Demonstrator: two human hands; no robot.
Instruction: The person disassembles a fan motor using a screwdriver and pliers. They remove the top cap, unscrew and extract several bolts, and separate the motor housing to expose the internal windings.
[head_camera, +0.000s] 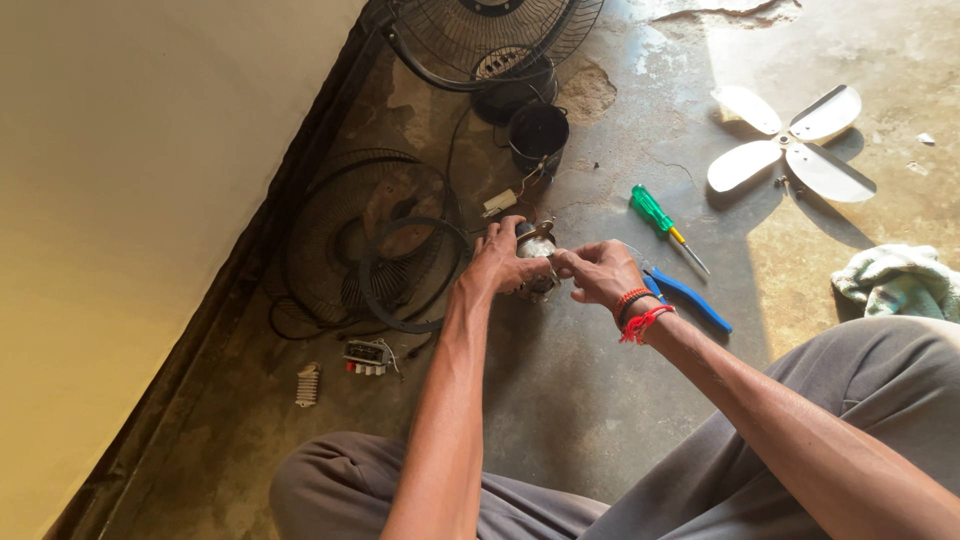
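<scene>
Fan motor (537, 255), small, metal, with copper windings showing, held just above the concrete floor (620, 400), near the wall-side edge and between the knees. Left hand (503, 262) wrapped round the motor body from the left, grip closed on it, seemingly to steady it. Right hand (602, 270) meeting it from the right, fingertips pinched together at the motor's near side; whether on a wire or a small part, too small to tell. Red and dark thread bands (636, 312) on the right wrist.

Within easy reach, just beyond the right hand: green-handled screwdriver (655, 213) and blue-handled pliers (688, 298), partly hidden by the wrist. Fan blade (790, 140), white, four-bladed, laid flat well apart toward the far right. Wire fan guards (380, 240) lying along the wall, another guard (490, 35) at the far edge, black motor housing (538, 132) beside it. Pale cloth (895, 280) by the right knee. Small switch block (366, 356) beside the left knee.
</scene>
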